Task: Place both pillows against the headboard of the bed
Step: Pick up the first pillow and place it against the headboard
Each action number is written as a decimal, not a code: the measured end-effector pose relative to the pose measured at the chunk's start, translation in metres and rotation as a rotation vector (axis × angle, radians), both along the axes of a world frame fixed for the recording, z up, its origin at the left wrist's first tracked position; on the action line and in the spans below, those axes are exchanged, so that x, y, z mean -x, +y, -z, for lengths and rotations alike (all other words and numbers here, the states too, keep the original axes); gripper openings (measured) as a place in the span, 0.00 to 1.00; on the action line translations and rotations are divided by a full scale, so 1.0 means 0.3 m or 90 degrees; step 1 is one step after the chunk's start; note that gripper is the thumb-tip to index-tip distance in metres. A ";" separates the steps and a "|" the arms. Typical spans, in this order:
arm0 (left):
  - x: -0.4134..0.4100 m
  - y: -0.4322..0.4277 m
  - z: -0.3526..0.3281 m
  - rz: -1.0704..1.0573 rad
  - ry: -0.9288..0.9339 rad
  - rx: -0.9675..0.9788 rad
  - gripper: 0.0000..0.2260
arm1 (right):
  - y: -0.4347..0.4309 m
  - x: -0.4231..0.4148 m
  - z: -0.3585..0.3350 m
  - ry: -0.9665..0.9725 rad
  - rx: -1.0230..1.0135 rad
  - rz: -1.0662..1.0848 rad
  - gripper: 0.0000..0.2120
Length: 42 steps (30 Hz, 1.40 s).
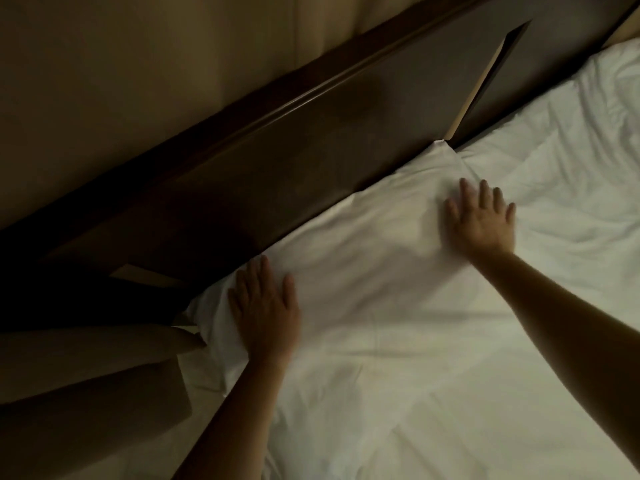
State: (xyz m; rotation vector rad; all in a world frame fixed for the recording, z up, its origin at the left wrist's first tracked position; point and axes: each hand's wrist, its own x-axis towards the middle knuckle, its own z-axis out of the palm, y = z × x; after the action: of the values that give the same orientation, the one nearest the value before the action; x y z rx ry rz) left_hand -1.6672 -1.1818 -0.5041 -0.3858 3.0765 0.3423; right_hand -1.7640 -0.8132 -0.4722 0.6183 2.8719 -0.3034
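A white pillow (346, 265) lies flat against the dark headboard (311, 140). The left hand (265, 310), at seven o'clock on it, and the right hand (479, 220), at two o'clock, press down, fingers spread flat, gripping nothing.

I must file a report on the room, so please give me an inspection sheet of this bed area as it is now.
Surface: bed with wrinkled white sheet, dim light.
Job's things: one white fabric pillow lies flat, its long edge against the dark brown wooden headboard. A second pillow cannot be told apart from the bedding.
Clutter: nothing seen.
Grippers: left hand flat, palm down, on the pillow's near-left end; right hand flat, fingers spread, on its far end. Neither grasps anything.
Cables: nothing seen.
Surroundings: beige wall behind the headboard; a beige rounded object beside the bed, unclear in the dark.
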 end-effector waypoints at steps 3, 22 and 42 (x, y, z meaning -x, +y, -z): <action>-0.071 0.108 -0.096 0.040 0.058 -0.043 0.29 | -0.134 -0.133 -0.045 0.076 -0.004 -0.171 0.31; -0.582 -0.027 0.022 -0.008 0.001 0.030 0.30 | 0.088 -0.486 0.034 0.015 0.042 0.100 0.35; -0.217 -0.055 0.058 0.087 -0.008 0.026 0.29 | -0.103 -0.275 0.089 0.006 0.031 -0.029 0.31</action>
State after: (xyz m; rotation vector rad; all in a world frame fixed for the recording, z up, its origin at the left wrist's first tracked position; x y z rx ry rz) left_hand -1.6021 -1.1983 -0.5216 -0.1762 3.0807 0.2726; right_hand -1.6816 -0.8442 -0.4989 0.5438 2.8742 -0.3687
